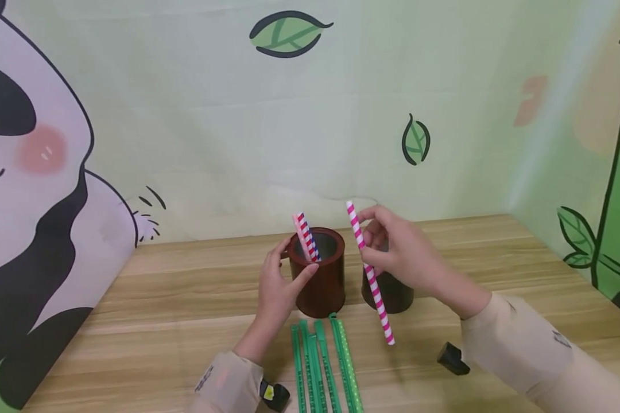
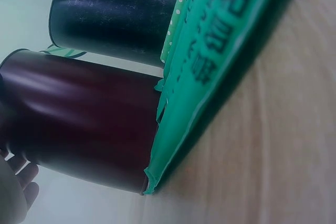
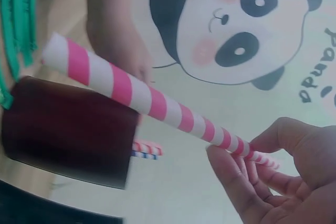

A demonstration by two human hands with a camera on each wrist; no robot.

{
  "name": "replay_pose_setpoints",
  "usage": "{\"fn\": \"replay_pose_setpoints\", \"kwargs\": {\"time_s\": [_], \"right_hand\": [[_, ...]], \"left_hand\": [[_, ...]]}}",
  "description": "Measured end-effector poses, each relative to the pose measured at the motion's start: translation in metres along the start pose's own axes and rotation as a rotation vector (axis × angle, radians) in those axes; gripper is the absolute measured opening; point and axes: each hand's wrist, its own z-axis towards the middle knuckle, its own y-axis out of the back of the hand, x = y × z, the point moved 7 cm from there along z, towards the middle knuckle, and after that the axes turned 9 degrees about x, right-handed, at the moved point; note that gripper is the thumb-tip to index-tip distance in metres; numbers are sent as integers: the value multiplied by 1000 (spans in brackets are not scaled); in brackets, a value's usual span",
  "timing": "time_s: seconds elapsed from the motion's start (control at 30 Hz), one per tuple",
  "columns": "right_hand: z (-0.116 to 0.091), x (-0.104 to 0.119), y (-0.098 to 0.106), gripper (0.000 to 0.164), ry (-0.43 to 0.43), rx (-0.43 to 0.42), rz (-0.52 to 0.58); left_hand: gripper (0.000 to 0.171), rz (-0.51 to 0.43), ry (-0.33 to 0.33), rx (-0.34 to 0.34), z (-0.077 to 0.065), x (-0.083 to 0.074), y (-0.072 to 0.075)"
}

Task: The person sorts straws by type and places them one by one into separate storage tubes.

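Note:
My right hand (image 1: 400,249) pinches a pink-and-white striped paper straw (image 1: 374,285) between thumb and fingertips, its lower end hanging free in front of the dark cup (image 1: 395,295). In the right wrist view the straw (image 3: 157,103) slants across, thumb (image 3: 278,135) on one side and fingers on the other. My left hand (image 1: 279,292) holds a reddish-brown cup (image 1: 322,289) from the left, thumb at its front rim. Several striped straws (image 1: 306,238), pink, red and blue with white, lean inside this cup. The dark cup is partly hidden behind my right hand.
Several green printed wrappers (image 1: 315,367), long and thin, lie on the wooden table (image 1: 175,321) before the cups. A green straw with pale dots (image 1: 352,367) is at their right side. Behind the table hangs a pale green backdrop (image 1: 212,115) with a panda and leaves.

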Motion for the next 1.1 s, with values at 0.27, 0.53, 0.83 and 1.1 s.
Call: {"fn": "replay_pose_setpoints", "kwargs": {"time_s": [0.27,0.53,0.83,1.1], "right_hand": [[26,21,27,41,-4,-119,-22],[52,28,39,40,12,-221,22],[74,21,33,43,79,-309,98],[88,1,6,45,37,-258,34]], "left_hand": [[77,23,-17,-9,-1,-1,3],[76,11,-43,-9,0,-1,3],[78,12,-53,-7,1,-1,3],[76,12,-52,-7,0,-1,4]]}}
